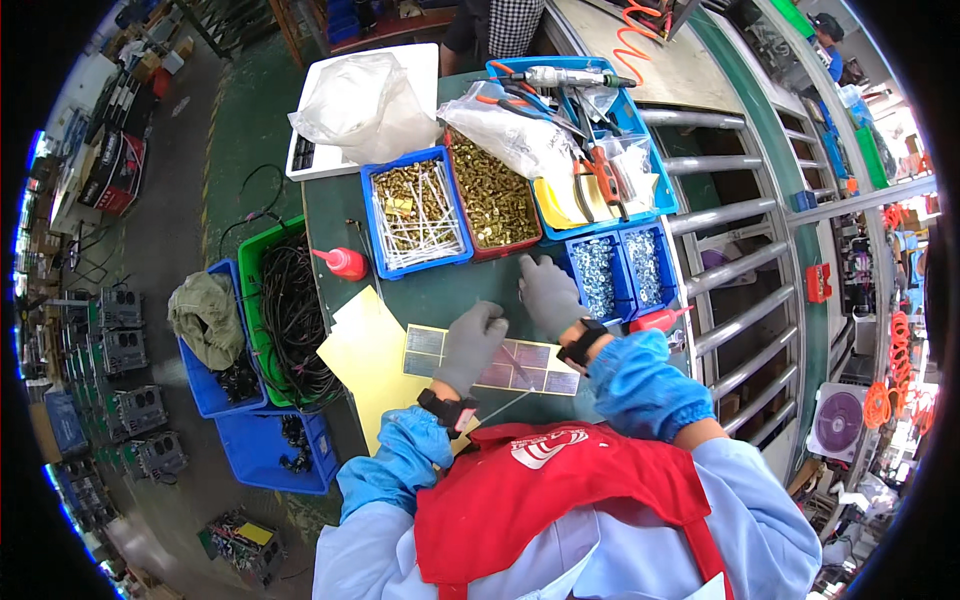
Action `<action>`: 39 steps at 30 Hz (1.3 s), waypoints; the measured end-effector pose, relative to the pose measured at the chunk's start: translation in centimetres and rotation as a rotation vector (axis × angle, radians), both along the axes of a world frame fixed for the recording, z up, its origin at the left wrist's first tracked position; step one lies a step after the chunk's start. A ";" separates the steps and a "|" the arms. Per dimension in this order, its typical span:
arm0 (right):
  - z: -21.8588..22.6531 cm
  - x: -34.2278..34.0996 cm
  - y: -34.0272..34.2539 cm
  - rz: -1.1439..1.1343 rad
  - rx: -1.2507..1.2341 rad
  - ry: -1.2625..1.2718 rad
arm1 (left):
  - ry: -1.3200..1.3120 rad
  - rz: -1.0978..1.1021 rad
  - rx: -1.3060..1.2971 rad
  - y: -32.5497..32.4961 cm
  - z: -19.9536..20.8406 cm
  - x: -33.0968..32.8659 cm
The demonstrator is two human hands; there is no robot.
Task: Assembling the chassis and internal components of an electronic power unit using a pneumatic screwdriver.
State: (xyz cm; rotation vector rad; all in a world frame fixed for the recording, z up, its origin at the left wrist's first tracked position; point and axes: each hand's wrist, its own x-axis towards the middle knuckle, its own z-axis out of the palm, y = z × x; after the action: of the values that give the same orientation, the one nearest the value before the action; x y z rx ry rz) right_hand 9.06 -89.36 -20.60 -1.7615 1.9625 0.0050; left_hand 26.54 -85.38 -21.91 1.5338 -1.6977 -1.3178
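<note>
My left hand [470,347], in a grey glove, is over a sheet of silver-grey labels [550,381] on the green tabletop. Its fingers are curled together, and what they may hold is too small to make out. A thin pale strip [507,406] lies by that wrist. Farther right, my right hand [550,298], also gloved, rests low over the table with fingertips slightly apart and nothing visible in them. It is just in front of a red bin of brass fittings [490,190] and left of two small blue bins of silver screws or nuts [597,275].
A blue bin [418,215] holds brass pieces and white rods. Behind it sits plastic wrap [365,105] on a white foam box. A blue tray [660,195] carries pliers and a screwdriver. Red bottle [345,263] and yellow sheets [365,350] lie left; a roller conveyor [735,215] runs right.
</note>
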 end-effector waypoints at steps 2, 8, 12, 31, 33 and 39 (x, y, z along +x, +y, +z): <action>-0.8 0.6 -1.0 0.088 0.002 0.190 | 0.001 -0.098 -0.078 0.5 0.0 -0.7; 1.5 0.1 0.5 -0.017 -0.133 -0.054 | -0.145 -0.023 -0.172 -0.6 0.0 -1.1; 5.1 -0.5 -1.1 -0.124 -0.563 -0.518 | -0.486 -0.050 -0.207 -4.0 -0.9 -2.2; 3.3 -7.8 17.8 -0.435 -0.048 -0.437 | -0.852 -0.244 -0.144 -5.2 1.2 -3.7; 3.0 -7.3 19.1 -0.466 -0.012 -0.404 | -0.728 -0.379 -0.252 -3.6 1.6 -5.3; 2.3 -6.4 20.5 -0.444 -0.156 -0.460 | -0.574 -0.614 -0.260 -0.1 0.7 -11.6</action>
State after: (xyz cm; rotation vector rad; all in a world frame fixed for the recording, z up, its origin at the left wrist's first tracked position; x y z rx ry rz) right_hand 2.70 -68.83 -18.27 -1.2296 1.9860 -0.6576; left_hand 14.95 -85.47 -21.17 1.3600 -2.7417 -0.8803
